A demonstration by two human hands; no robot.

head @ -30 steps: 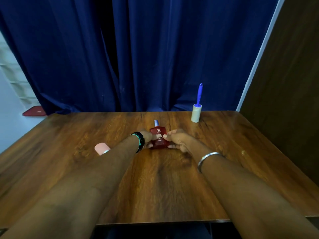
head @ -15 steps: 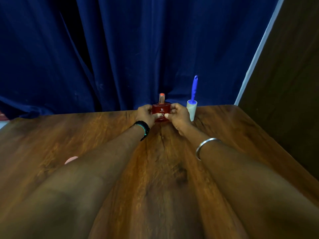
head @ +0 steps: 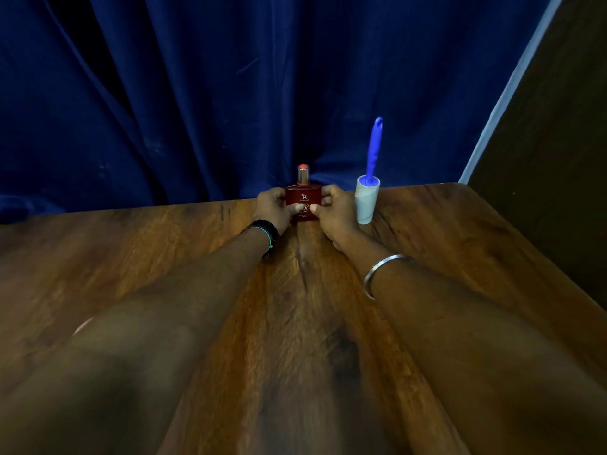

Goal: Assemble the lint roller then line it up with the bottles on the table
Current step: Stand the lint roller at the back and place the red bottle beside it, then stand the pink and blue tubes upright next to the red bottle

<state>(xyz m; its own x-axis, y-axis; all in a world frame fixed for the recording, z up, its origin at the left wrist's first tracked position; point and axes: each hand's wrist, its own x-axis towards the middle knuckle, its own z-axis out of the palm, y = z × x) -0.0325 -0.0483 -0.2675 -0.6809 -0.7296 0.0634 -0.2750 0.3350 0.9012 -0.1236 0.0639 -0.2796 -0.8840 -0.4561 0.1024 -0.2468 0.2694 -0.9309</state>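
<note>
A red perfume bottle (head: 302,197) with a silver neck and red top stands upright near the far edge of the wooden table (head: 164,257). My left hand (head: 274,208) grips its left side and my right hand (head: 335,211) grips its right side, thumbs on its front. Just right of my right hand the assembled lint roller (head: 368,200) stands on its white roll, blue handle pointing up. A pink object (head: 82,324) peeks out beside my left forearm, mostly hidden.
A dark blue curtain (head: 197,93) hangs right behind the table's far edge. A dark brown wall panel (head: 558,142) borders the table on the right.
Both hands carried the red bottle from the table's middle to the far edge and stood it upright beside the lint roller. My view moved forward and lower.
</note>
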